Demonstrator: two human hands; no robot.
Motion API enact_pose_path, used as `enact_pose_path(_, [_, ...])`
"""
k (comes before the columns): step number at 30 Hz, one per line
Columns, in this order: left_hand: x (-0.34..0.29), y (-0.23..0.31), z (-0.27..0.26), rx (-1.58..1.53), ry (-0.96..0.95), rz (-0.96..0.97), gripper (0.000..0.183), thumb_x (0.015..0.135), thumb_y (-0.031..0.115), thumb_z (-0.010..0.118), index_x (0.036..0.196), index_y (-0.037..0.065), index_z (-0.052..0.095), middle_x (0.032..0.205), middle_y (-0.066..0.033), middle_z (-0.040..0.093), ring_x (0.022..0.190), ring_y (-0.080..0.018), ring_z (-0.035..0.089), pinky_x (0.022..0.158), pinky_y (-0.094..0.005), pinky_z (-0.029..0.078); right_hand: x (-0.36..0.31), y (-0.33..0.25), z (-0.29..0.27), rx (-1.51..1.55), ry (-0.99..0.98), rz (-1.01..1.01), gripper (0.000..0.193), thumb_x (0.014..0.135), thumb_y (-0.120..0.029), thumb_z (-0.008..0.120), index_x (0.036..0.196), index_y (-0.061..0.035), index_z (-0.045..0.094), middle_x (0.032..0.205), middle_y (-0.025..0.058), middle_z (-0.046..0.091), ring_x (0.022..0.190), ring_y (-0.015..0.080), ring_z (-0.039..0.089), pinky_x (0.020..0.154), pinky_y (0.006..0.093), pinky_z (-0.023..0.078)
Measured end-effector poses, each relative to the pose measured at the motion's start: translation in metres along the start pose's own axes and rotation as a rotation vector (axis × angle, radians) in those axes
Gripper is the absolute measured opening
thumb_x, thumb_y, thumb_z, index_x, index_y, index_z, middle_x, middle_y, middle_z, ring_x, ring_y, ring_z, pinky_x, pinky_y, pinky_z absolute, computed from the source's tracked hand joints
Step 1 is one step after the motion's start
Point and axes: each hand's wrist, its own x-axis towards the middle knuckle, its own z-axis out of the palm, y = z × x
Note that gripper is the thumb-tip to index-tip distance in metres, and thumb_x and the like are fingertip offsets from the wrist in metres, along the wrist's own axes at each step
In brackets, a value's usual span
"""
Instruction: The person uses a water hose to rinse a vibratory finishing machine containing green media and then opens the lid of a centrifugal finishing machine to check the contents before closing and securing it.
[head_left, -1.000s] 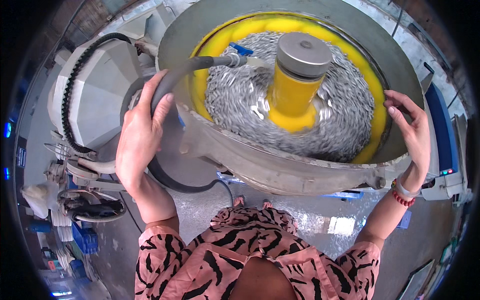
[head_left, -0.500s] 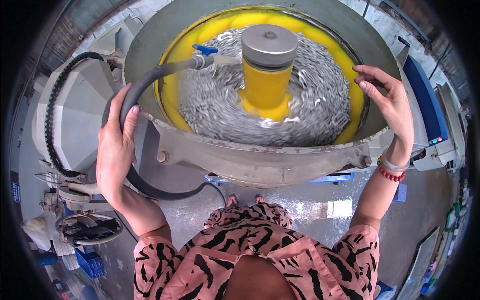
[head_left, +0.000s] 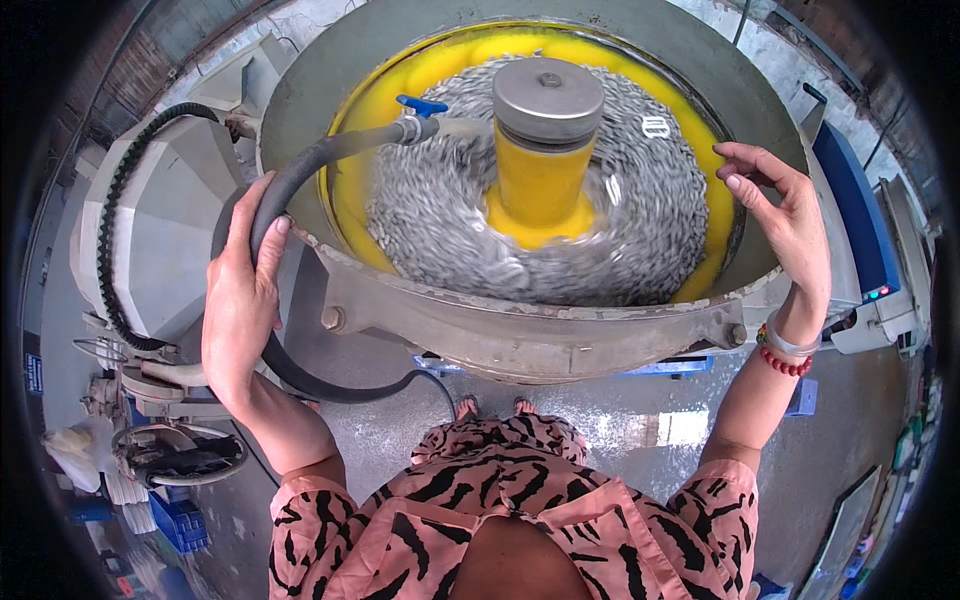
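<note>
My left hand [head_left: 240, 295] is closed around a thick black hose [head_left: 300, 168] at the left rim of a big round metal tub [head_left: 520, 335]. The hose ends in a valve with a blue lever [head_left: 421, 105], from which a blurred stream of water [head_left: 465, 127] runs toward the centre. Inside the yellow-lined tub, many small grey metal pieces [head_left: 430, 220] are smeared by motion around a yellow post [head_left: 540, 180] with a metal cap. Over the right rim hangs my right hand [head_left: 785, 205], fingers bent and apart, holding nothing.
A pale faceted drum-like machine [head_left: 165, 235] with a black ribbed hose stands at the left. Blue machine panels [head_left: 855, 215] flank the tub on the right. Wet floor [head_left: 640, 425] shows below, with a blue crate [head_left: 178, 520] at the lower left.
The tub sits slightly lower and farther right in view. The metal pieces have shifted, with a pale loop-shaped piece now at the upper right. Both hands keep nearly the same pose.
</note>
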Motion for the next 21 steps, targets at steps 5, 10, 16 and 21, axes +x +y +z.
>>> enact_pose_path(5, [-0.0012, 0.0000, 0.0022, -0.045, 0.013, 0.001, 0.039, 0.096, 0.027, 0.049, 0.132, 0.015, 0.044, 0.079, -0.0137, 0.063, 0.042, -0.0140, 0.045, 0.043, -0.0316, 0.038, -0.0016, -0.0025, -0.0014, 0.016, -0.016, -0.008, 0.027, 0.084, -0.013, 0.063, 0.107, 0.0012, 0.063, 0.084, 0.0050, 0.062, 0.077, 0.0096, 0.052, 0.074, 0.0248, 0.043])
enact_pose_path(10, [-0.0022, -0.0007, 0.0011, -0.047, 0.015, -0.021, 0.041, 0.095, 0.031, 0.050, 0.133, 0.016, 0.043, 0.082, -0.0130, 0.064, 0.043, -0.0136, 0.048, 0.042, -0.0306, 0.040, -0.0011, -0.0055, -0.0005, 0.034, -0.026, 0.018, 0.027, 0.084, -0.013, 0.063, 0.108, 0.0011, 0.063, 0.084, 0.0055, 0.062, 0.080, 0.0105, 0.054, 0.078, 0.0251, 0.043])
enact_pose_path(16, [0.0005, -0.0020, 0.0032, -0.057, 0.015, -0.012, 0.041, 0.095, 0.031, 0.050, 0.133, 0.017, 0.043, 0.084, -0.0135, 0.063, 0.042, -0.0140, 0.048, 0.038, -0.0290, 0.039, -0.0006, -0.0034, -0.0066, -0.025, -0.081, 0.071, 0.029, 0.088, -0.012, 0.061, 0.113, 0.0008, 0.060, 0.094, 0.0039, 0.062, 0.092, 0.0102, 0.056, 0.086, 0.0241, 0.042])
enact_pose_path(21, [-0.0026, -0.0042, 0.0005, -0.050, 0.019, -0.020, 0.039, 0.095, 0.031, 0.049, 0.132, 0.018, 0.044, 0.083, -0.0135, 0.063, 0.042, -0.0144, 0.047, 0.040, -0.0294, 0.040, -0.0002, -0.0066, -0.0014, 0.000, -0.063, 0.047, 0.028, 0.087, -0.014, 0.062, 0.111, 0.0004, 0.062, 0.090, 0.0045, 0.063, 0.086, 0.0105, 0.056, 0.082, 0.0248, 0.043])
